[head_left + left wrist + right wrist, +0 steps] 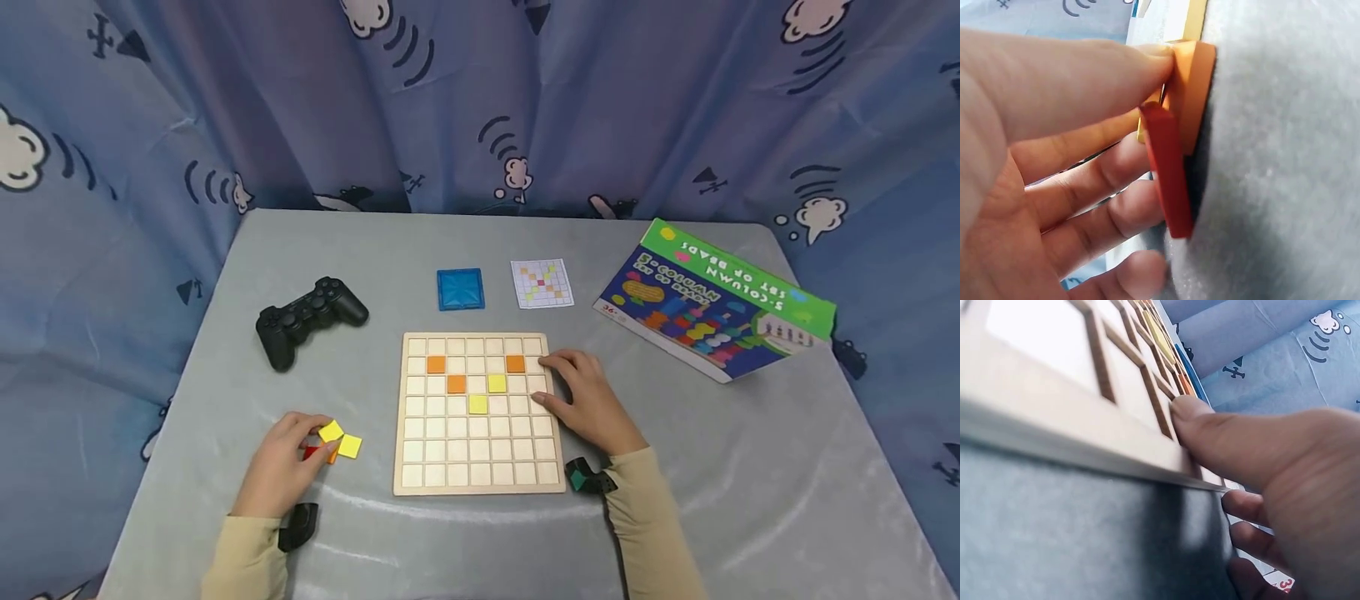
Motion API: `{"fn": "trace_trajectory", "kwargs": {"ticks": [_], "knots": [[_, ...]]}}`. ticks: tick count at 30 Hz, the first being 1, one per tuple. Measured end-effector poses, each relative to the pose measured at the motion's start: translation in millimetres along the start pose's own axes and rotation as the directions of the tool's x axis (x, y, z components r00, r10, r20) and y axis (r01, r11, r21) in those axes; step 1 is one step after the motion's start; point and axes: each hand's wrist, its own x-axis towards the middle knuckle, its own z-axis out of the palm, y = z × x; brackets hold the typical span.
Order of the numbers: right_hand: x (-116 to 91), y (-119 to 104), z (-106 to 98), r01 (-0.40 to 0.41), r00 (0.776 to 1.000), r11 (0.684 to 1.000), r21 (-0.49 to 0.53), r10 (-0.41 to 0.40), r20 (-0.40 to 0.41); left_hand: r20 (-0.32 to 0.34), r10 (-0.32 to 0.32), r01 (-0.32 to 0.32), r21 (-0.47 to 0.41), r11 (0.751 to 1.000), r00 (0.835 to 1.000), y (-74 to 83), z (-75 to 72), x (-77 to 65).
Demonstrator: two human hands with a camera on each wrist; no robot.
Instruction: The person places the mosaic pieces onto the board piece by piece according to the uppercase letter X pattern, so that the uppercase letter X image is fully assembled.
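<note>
My left hand (279, 467) is at a small pile of square tiles left of the board, its thumb and index finger pinching a yellow tile (331, 431). Another yellow tile (349, 447) lies beside it. An orange tile (1192, 94) and a red tile (1169, 172) show close to the thumb in the left wrist view; the fingers partly cover the pile. My right hand (592, 408) rests at the right edge of the wooden grid board (480, 490), thumb and index finger apart on its rim. Orange tiles (436, 364) and yellow tiles (477, 404) sit in some board cells.
A black game controller (311, 318) lies at the back left. Behind the board are a blue square packet (461, 289) and a printed pattern card (542, 283). A colourful box (712, 304) stands at the back right, before a blue curtain (465, 108).
</note>
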Motion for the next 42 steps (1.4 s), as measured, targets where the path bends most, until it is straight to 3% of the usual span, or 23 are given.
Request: {"fn": "trace_trajectory", "kwargs": {"ticks": [6, 12, 17, 22, 32, 42], "knots": [[0.8, -0.3, 0.5, 0.016, 0.999, 1.000, 0.000, -0.016, -0.028, 0.008, -0.026, 0.026, 0.013, 1.000, 1.000, 4.3, -1.0, 6.2], [-1.4, 0.5, 4.8, 0.029, 0.998, 0.999, -0.019, -0.030, -0.048, 0.000, -0.063, 0.063, -0.030, 0.998, 0.998, 10.0, 3.7, 10.0], [-2.1, 1.4, 4.7, 0.018, 0.999, 1.000, -0.009, -0.018, -0.045, -0.079, 0.025, -0.032, -0.087, 0.996, 0.997, 23.3, 14.9, 16.7], [-5.3, 2.2, 7.4, 0.017, 0.999, 1.000, -0.006, -0.017, -0.049, -0.127, 0.099, -0.121, -0.176, 0.977, 0.987, 41.2, 30.7, 19.5], [-5.5, 1.8, 13.8, 0.025, 0.997, 1.000, -0.012, -0.025, -0.076, -0.012, 0.078, -0.079, -0.234, 0.969, 0.997, 62.0, 46.6, 22.9], [-7.5, 6.2, 15.7, 0.010, 0.997, 1.000, 0.006, -0.009, -0.079, 0.062, 0.162, -0.142, -0.243, 0.959, 0.985, 74.9, 59.3, 28.4]]}}
